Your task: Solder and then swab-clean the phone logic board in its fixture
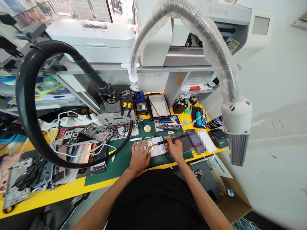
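Note:
My left hand (pixel 139 158) lies on the work surface, its fingers steadying a small circuit board (pixel 149 145) from the left and partly covering it. Under the board is a white pad (pixel 158 151). Held like a pen in my right hand (pixel 174 148) is a soldering iron (pixel 162 142) with a black handle. Its thin metal tip points left and reaches the board's right edge; whether it touches cannot be made out. A dark perforated mat (pixel 184 144) lies just beyond my right hand, and a blurred-out phone (pixel 196 140) rests beside it.
A black hose (pixel 20 105) loops over the left side, above piled phone parts (pixel 96 132) and white cables. A lamp or camera head (pixel 236 127) hangs at right on a plastic-wrapped flexible arm. Behind the green mat (pixel 122 171) stand a grey station (pixel 112 115) and a blue box (pixel 140 102).

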Demonstrator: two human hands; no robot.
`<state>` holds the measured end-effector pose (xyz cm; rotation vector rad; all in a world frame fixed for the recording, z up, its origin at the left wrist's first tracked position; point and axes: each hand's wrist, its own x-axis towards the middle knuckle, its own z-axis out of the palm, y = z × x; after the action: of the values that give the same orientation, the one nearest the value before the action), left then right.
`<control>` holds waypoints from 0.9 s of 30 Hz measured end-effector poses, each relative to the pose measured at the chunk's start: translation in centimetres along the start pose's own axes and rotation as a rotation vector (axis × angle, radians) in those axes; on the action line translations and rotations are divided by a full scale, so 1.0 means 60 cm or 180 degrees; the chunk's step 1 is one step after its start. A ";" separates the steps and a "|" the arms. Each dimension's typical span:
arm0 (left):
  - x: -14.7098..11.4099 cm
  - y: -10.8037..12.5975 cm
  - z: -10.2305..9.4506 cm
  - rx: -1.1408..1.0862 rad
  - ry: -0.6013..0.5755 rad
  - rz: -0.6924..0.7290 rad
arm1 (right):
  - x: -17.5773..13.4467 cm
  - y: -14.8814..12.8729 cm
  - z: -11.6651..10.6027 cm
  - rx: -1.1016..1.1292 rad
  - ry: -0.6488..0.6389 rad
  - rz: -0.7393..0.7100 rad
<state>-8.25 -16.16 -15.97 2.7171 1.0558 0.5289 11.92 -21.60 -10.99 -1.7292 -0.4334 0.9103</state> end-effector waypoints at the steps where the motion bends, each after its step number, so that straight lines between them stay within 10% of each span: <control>1: 0.000 0.000 0.000 -0.0002 -0.0002 0.0001 | 0.000 0.000 0.000 0.0005 0.0008 0.0004; 27: -0.001 -0.002 0.008 0.0008 -0.0007 -0.0052 | 0.021 0.008 0.006 0.0098 0.0087 0.0130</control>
<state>-8.14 -16.13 -16.46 2.7082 1.0779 0.5220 12.38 -20.66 -11.93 -1.7261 -0.3654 0.9170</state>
